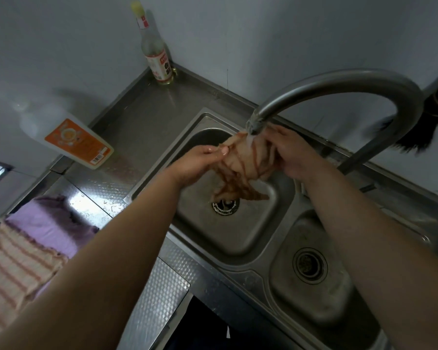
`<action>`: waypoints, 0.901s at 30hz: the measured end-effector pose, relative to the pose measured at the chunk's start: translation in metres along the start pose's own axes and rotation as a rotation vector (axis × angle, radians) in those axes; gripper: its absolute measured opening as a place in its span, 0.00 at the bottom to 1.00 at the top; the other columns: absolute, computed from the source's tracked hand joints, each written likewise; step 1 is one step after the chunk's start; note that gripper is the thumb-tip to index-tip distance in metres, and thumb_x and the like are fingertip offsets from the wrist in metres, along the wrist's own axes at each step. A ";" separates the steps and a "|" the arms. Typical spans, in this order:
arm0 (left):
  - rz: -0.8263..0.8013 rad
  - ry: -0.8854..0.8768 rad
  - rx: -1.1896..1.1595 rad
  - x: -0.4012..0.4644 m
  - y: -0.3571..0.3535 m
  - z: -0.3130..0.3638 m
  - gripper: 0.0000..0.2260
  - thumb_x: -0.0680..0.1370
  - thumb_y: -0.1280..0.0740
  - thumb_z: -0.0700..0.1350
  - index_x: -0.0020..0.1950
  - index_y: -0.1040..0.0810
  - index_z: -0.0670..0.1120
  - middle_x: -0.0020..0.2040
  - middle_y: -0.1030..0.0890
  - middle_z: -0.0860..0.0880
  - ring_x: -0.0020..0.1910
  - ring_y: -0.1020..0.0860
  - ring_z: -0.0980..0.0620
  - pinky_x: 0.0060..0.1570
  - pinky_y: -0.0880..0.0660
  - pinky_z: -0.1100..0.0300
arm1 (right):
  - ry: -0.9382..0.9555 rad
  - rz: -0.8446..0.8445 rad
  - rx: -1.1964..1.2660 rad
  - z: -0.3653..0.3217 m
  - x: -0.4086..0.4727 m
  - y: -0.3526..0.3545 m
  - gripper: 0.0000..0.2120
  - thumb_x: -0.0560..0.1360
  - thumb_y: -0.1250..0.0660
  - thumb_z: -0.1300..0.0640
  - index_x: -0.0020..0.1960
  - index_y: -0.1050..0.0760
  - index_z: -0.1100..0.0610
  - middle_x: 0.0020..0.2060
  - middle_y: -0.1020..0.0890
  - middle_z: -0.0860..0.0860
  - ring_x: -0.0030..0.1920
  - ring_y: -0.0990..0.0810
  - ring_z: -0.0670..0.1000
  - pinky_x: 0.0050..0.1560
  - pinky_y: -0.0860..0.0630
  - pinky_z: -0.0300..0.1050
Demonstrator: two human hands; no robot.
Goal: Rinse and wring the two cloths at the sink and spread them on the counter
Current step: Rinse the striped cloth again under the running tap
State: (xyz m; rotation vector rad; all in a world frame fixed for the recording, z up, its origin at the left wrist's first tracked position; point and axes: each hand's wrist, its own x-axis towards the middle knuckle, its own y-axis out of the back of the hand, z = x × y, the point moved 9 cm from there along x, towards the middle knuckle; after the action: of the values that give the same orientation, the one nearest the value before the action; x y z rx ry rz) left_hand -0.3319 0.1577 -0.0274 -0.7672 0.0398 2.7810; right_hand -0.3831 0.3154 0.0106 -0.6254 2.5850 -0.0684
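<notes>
Rinsing: both hands are holding a bunched striped cloth (245, 160) under the faucet (339, 87), over the left basin (187, 152) of the sink.
Water: a thin stream is running from the spout onto the top of the bundle, judging by the pale streak there.
Left hand (200, 162): its fingers are curling round the left end of the cloth, thumb on top, gripping it.
Right hand (296, 152): its fingers are wrapping the right end of the bundle and gripping it from the far side.
Cloth axis: the bundle is lying roughly left to right between the two hands, with a loose tail (240, 190) hanging down toward the drain (225, 204).
Key relation: the hands are sitting at opposite ends of the long axis, both about equally near, so a wring would likely mean twisting them in opposite directions along that line.
Other cloths: a striped cloth (15, 269) is lying on a purple cloth (48, 221) at the left edge of the counter (147, 114).
Progress: this looks like the rinse step on one cloth; wringing and spreading appear not yet done for it.
Risk: the hanging tail could drip or drag across the basin rim when it is being carried to the counter.
Nearby: a clear bottle (154, 54) is standing in the counter's back corner, and a white bottle with an orange label (71, 137) by the left wall.
</notes>
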 end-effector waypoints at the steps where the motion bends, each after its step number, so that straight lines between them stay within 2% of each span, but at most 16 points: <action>1: 0.082 -0.014 -0.089 -0.001 0.001 -0.007 0.24 0.76 0.33 0.57 0.56 0.21 0.36 0.56 0.19 0.36 0.58 0.21 0.38 0.65 0.30 0.40 | -0.026 0.013 0.129 0.003 0.001 0.000 0.13 0.77 0.34 0.55 0.60 0.23 0.58 0.40 0.16 0.49 0.43 0.16 0.48 0.38 0.22 0.41; 3: 0.279 -0.011 -0.245 -0.001 0.001 -0.017 0.26 0.78 0.37 0.56 0.59 0.23 0.32 0.56 0.20 0.33 0.58 0.21 0.37 0.63 0.27 0.42 | -0.058 0.078 0.238 0.011 0.002 -0.003 0.16 0.75 0.33 0.58 0.62 0.24 0.60 0.41 0.16 0.53 0.42 0.16 0.51 0.38 0.21 0.42; 4: 0.367 0.019 -0.329 -0.001 -0.001 -0.020 0.25 0.79 0.37 0.56 0.60 0.23 0.33 0.56 0.20 0.33 0.57 0.20 0.38 0.62 0.26 0.43 | -0.046 0.101 0.202 0.011 0.001 -0.009 0.14 0.74 0.32 0.58 0.59 0.23 0.59 0.42 0.16 0.53 0.43 0.16 0.51 0.40 0.20 0.44; 6: 0.518 0.096 -0.463 -0.001 -0.006 -0.023 0.22 0.80 0.37 0.54 0.60 0.22 0.35 0.53 0.18 0.36 0.54 0.18 0.39 0.58 0.23 0.44 | -0.006 0.104 0.015 0.014 -0.003 -0.028 0.09 0.73 0.31 0.51 0.49 0.21 0.55 0.42 0.15 0.52 0.46 0.16 0.51 0.47 0.20 0.47; 7: 0.573 0.141 -0.509 -0.001 -0.009 -0.024 0.21 0.79 0.37 0.53 0.59 0.21 0.36 0.50 0.17 0.38 0.51 0.17 0.40 0.56 0.22 0.45 | 0.017 0.099 -0.088 0.014 -0.006 -0.041 0.10 0.74 0.31 0.47 0.43 0.21 0.54 0.38 0.15 0.50 0.43 0.16 0.47 0.47 0.20 0.44; 9: 0.629 0.210 -0.547 0.000 -0.013 -0.020 0.15 0.78 0.36 0.51 0.52 0.20 0.39 0.40 0.18 0.42 0.41 0.18 0.44 0.46 0.20 0.51 | 0.094 0.160 -0.255 0.012 -0.013 -0.059 0.18 0.78 0.36 0.44 0.33 0.27 0.52 0.26 0.21 0.47 0.30 0.21 0.41 0.35 0.26 0.33; 10: 0.641 0.221 -0.539 0.001 -0.015 -0.016 0.12 0.79 0.36 0.50 0.46 0.21 0.42 0.36 0.20 0.45 0.37 0.20 0.47 0.41 0.22 0.54 | 0.143 0.220 -0.327 0.009 -0.015 -0.062 0.21 0.79 0.40 0.44 0.30 0.29 0.52 0.23 0.25 0.46 0.26 0.24 0.41 0.30 0.30 0.32; 12: 0.638 0.241 -0.536 0.002 -0.025 -0.009 0.12 0.80 0.38 0.50 0.41 0.23 0.45 0.33 0.23 0.48 0.33 0.23 0.51 0.37 0.25 0.57 | 0.157 0.336 -0.446 0.003 -0.014 -0.057 0.22 0.81 0.43 0.46 0.30 0.29 0.52 0.25 0.25 0.47 0.28 0.24 0.44 0.30 0.30 0.36; 15: 0.562 0.262 -0.586 0.003 -0.052 -0.003 0.14 0.80 0.36 0.50 0.40 0.20 0.44 0.29 0.22 0.48 0.31 0.22 0.51 0.36 0.24 0.59 | 0.088 0.429 -0.498 -0.002 -0.001 -0.030 0.17 0.80 0.42 0.56 0.32 0.33 0.51 0.35 0.24 0.53 0.40 0.23 0.54 0.42 0.27 0.48; 17: 0.561 0.258 -0.577 0.006 -0.054 -0.002 0.14 0.80 0.37 0.52 0.43 0.19 0.44 0.31 0.20 0.48 0.34 0.21 0.50 0.43 0.22 0.56 | 0.039 0.454 -0.538 0.001 0.005 -0.023 0.18 0.80 0.44 0.60 0.32 0.37 0.50 0.41 0.24 0.58 0.47 0.23 0.58 0.47 0.30 0.46; 18: 0.580 0.252 -0.574 0.007 -0.049 -0.002 0.16 0.81 0.39 0.53 0.44 0.19 0.44 0.33 0.20 0.48 0.34 0.21 0.51 0.44 0.23 0.56 | 0.036 0.463 -0.510 0.005 0.004 -0.025 0.17 0.81 0.43 0.58 0.33 0.35 0.50 0.42 0.21 0.58 0.49 0.21 0.58 0.46 0.30 0.44; 21: 0.593 0.290 -0.591 0.009 -0.036 -0.005 0.18 0.82 0.42 0.56 0.43 0.22 0.45 0.32 0.21 0.50 0.31 0.22 0.54 0.37 0.25 0.60 | -0.012 0.444 -0.385 0.022 -0.006 -0.043 0.15 0.81 0.43 0.49 0.39 0.26 0.53 0.38 0.19 0.54 0.41 0.19 0.53 0.42 0.25 0.47; 24: 0.509 0.339 -0.480 0.004 -0.048 -0.007 0.17 0.83 0.44 0.49 0.36 0.29 0.46 0.25 0.28 0.49 0.24 0.28 0.55 0.23 0.29 0.66 | 0.058 0.463 -0.490 0.016 -0.004 -0.035 0.18 0.81 0.44 0.52 0.34 0.29 0.54 0.32 0.24 0.51 0.34 0.24 0.51 0.35 0.29 0.46; 26: 0.365 0.388 -0.447 -0.001 -0.065 -0.012 0.20 0.84 0.44 0.48 0.34 0.28 0.41 0.29 0.27 0.45 0.28 0.26 0.52 0.26 0.27 0.67 | 0.102 0.477 -0.700 0.005 0.006 -0.020 0.16 0.81 0.43 0.55 0.35 0.28 0.56 0.33 0.23 0.52 0.36 0.23 0.53 0.36 0.31 0.47; 27: 0.302 0.409 -0.423 -0.003 -0.067 -0.015 0.21 0.83 0.43 0.50 0.36 0.26 0.39 0.32 0.23 0.42 0.31 0.22 0.48 0.31 0.22 0.64 | 0.090 0.458 -0.773 0.004 0.012 -0.013 0.14 0.81 0.44 0.56 0.38 0.28 0.58 0.35 0.23 0.53 0.39 0.23 0.54 0.36 0.33 0.47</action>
State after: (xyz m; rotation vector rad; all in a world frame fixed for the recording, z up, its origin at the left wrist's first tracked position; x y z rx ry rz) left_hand -0.3051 0.2203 -0.0363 -1.5417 -0.3999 2.8882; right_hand -0.3852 0.2990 0.0036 -0.2508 2.7274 1.1061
